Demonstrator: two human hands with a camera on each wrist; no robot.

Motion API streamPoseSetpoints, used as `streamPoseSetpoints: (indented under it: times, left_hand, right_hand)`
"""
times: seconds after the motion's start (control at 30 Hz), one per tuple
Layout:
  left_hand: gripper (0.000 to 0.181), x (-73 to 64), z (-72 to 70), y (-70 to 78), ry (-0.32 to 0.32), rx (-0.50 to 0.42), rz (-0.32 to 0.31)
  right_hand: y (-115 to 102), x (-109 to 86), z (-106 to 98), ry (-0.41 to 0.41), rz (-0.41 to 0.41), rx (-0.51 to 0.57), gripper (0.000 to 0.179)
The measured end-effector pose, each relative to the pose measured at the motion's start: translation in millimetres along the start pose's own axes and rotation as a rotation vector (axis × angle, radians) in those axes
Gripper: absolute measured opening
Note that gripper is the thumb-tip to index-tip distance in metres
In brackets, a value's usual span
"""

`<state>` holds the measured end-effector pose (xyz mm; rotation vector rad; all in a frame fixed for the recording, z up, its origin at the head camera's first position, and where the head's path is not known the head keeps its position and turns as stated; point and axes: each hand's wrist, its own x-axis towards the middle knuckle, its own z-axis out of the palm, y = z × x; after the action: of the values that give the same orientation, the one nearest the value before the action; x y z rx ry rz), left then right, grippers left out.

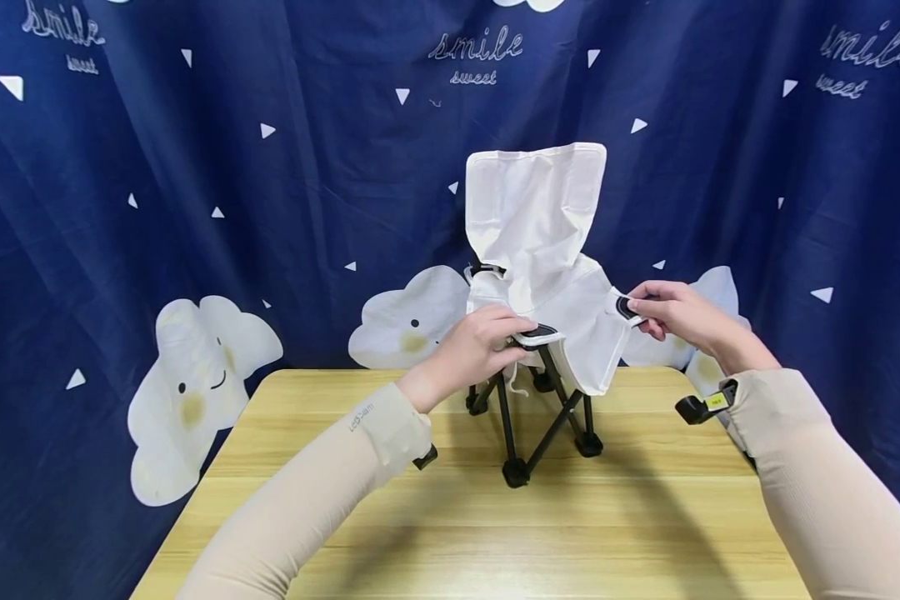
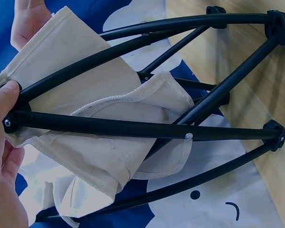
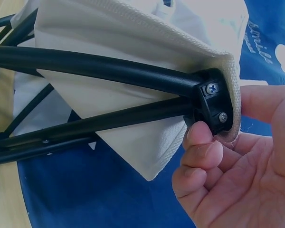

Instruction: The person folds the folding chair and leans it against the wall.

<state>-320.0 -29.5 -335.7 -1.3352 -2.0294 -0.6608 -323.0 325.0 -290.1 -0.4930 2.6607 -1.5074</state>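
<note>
A small folding chair with white fabric [image 1: 540, 217] and black tube legs [image 1: 506, 417] stands on the wooden table, its backrest upright and the seat cloth creased. My left hand [image 1: 483, 342] grips its near front corner, where a black plastic joint meets the cloth. Seen from the left wrist, the thumb [image 2: 7, 95] lies on that corner beside two tubes. On the other side my right hand [image 1: 678, 315] pinches the right front corner. The right wrist view shows fingers [image 3: 202, 154] curled under a black bracket [image 3: 216, 102] with two screws, the cloth edge wrapped over it.
The light wooden table [image 1: 390, 517] carries the chair's black feet [image 1: 516, 472] near its back half. Behind it hangs a dark blue curtain [image 1: 330, 192] with white clouds and triangles. Black wrist camera mounts [image 1: 693, 408] stick out from the sleeves.
</note>
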Motion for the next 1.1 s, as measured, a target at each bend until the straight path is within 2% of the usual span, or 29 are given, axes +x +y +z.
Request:
streamPoseSetpoints:
  times: [0.33,0.87,1.1]
  left_hand:
    - [0.036,1.3,-3.3,-2.4,-0.014,0.006,-0.036]
    - [0.036,5.0,-9.3,-7.3,-0.023,0.000,-0.062]
    - [0.036,4.7,-11.4,-7.8,-0.027,0.014,-0.071]
  right_hand:
    - [-2.1,5.5,5.7,0.014,0.011,0.066,0.013]
    - [-14.8,11.7,14.6,0.008,0.013,0.039,0.017]
    - [-12.7,13.7,16.2,0.012,0.022,0.036,0.021]
